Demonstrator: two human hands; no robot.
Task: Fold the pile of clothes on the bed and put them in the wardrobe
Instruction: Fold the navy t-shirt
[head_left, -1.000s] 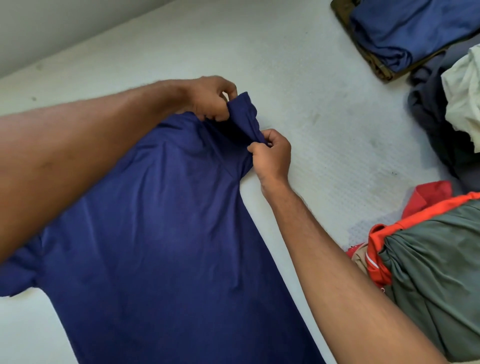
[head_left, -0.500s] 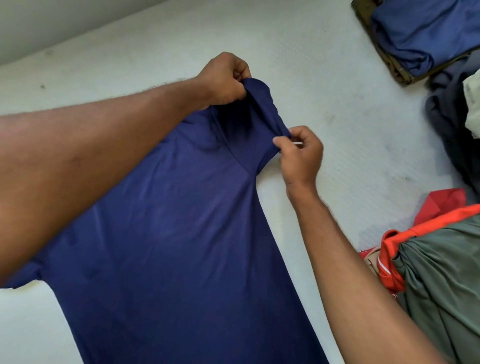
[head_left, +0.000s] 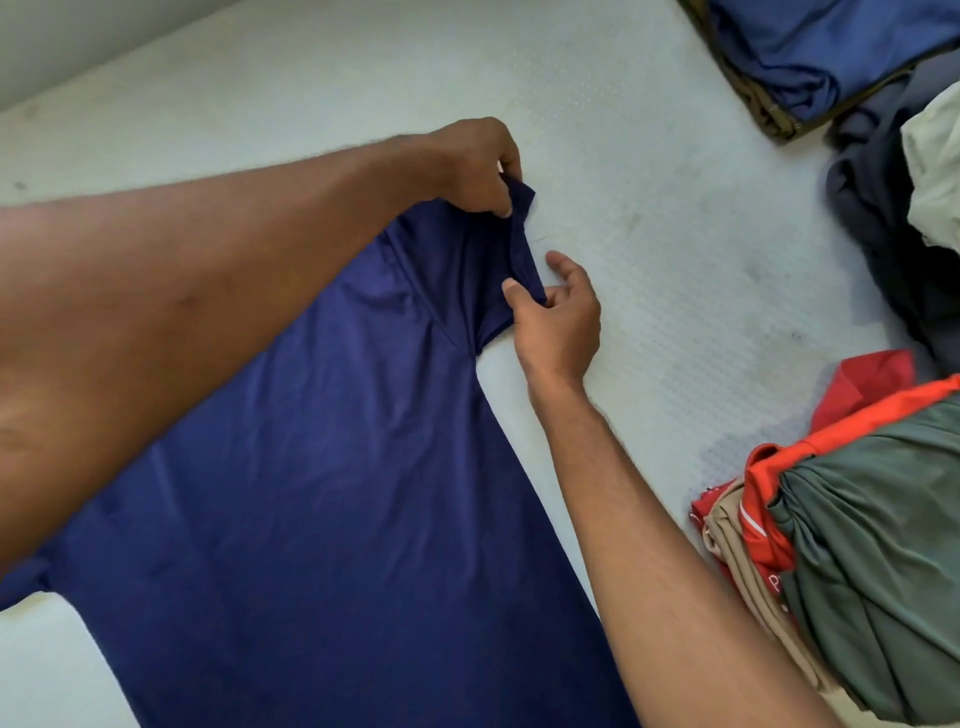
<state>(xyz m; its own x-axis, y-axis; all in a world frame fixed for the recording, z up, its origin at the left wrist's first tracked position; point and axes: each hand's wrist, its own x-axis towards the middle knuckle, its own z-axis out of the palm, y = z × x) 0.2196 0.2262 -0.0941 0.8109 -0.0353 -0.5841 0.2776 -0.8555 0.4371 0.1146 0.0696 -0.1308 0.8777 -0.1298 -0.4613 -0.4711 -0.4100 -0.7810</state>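
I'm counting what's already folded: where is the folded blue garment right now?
In the head view, the folded blue garment lies at the top right of the bed, on an olive-brown piece, just beyond the unfolded dark grey clothes.

Bare bed (head_left: 322, 98) lies open beyond the navy shirt (head_left: 337, 493) and in the strip right of its edge. Further right, the way is blocked: a grey-and-orange heap of clothes (head_left: 862, 561) low down, a dark and white pile (head_left: 904, 208) above it, and folded blue clothes (head_left: 826, 47) at the far corner.
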